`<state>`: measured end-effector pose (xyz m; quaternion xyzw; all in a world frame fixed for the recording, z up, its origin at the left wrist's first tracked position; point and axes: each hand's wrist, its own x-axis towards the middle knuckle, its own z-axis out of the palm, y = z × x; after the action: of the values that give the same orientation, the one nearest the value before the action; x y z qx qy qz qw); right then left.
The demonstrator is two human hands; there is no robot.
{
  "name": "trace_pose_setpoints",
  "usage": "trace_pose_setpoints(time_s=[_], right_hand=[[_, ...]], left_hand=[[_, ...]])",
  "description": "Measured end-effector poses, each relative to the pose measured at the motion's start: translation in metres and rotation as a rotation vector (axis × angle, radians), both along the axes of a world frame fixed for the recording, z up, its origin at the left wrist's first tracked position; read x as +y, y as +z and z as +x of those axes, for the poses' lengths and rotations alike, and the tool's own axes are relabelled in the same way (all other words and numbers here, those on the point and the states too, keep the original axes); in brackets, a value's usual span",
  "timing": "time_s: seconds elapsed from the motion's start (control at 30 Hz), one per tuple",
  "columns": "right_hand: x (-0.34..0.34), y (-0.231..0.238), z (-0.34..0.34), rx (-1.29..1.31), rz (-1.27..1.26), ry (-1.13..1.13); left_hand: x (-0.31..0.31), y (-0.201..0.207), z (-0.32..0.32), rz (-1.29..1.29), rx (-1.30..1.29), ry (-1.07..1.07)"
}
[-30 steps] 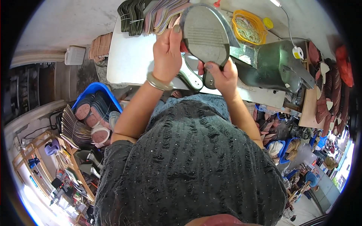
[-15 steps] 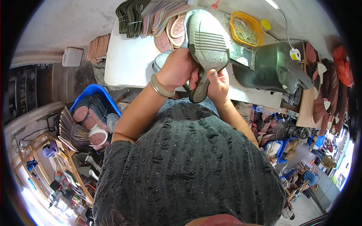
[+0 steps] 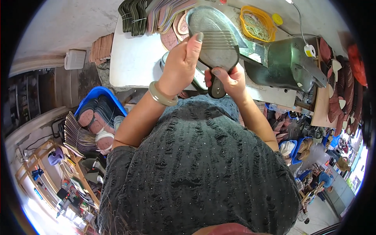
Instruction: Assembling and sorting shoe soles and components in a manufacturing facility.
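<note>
My hands hold up a grey shoe sole (image 3: pixel 217 53) above the white table, its broad ridged end pointing away from me and its narrow dark end toward me. Thin layered edges show along its right side. My left hand (image 3: pixel 181 64), with a pale bangle at the wrist, is closed at the sole's left edge, thumb pointing up along it; its fingertips are hidden. Around the narrow part, my right hand (image 3: pixel 231 80) is closed, thumb on top and fingers on both sides. Another grey-edged piece (image 3: pixel 163 58) lies partly hidden behind my left hand.
The white table (image 3: pixel 137 66) bears tied dark green soles (image 3: pixel 135 17), fanned striped soles (image 3: pixel 166 13), pink oval pieces (image 3: pixel 169 40) and a yellow basket (image 3: pixel 270 29) of tangled cord. A dark green machine (image 3: pixel 286 62) stands right; a blue bin (image 3: pixel 92 96) of soles stands left.
The sole has tilted and turned, its narrow end shifting right. My left hand has moved up its left edge, thumb now raised. My right hand has moved slightly right, still holding the narrow part.
</note>
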<state>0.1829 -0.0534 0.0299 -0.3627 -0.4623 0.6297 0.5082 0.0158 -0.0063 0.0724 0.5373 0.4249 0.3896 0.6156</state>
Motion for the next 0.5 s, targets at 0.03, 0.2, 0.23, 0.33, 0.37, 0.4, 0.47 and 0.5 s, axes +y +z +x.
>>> trace_pose_setpoints(time_s=[0.03,0.2,0.23,0.33,0.37,0.4,0.47,0.5], right_hand=[[0.000,-0.003,0.003,0.000,-0.003,-0.007],[0.008,-0.013,0.007,-0.116,-0.008,0.060],[0.010,-0.010,0.007,-0.077,-0.036,0.062],[0.014,-0.010,0.013,-0.240,-0.002,0.113],[0.015,-0.013,0.011,-0.399,0.126,0.048],[0.017,-0.016,0.009,-0.395,0.219,-0.127],[0.014,-0.006,0.016,-0.072,-0.104,-0.199],[0.017,0.007,0.012,0.019,-0.164,-0.324]], left_hand=[[0.000,-0.004,-0.001,0.030,0.170,-0.017],[-0.002,-0.019,0.006,-0.226,-0.495,-0.128],[-0.004,-0.019,0.005,-0.231,-0.493,-0.139],[-0.003,-0.027,0.001,-0.397,-0.707,-0.168],[-0.005,-0.029,0.004,-0.401,-0.704,-0.176],[-0.007,-0.029,0.009,-0.364,-0.670,-0.053],[-0.008,-0.031,0.009,-0.377,-0.673,0.068],[-0.009,-0.030,0.009,-0.382,-0.672,0.061]])
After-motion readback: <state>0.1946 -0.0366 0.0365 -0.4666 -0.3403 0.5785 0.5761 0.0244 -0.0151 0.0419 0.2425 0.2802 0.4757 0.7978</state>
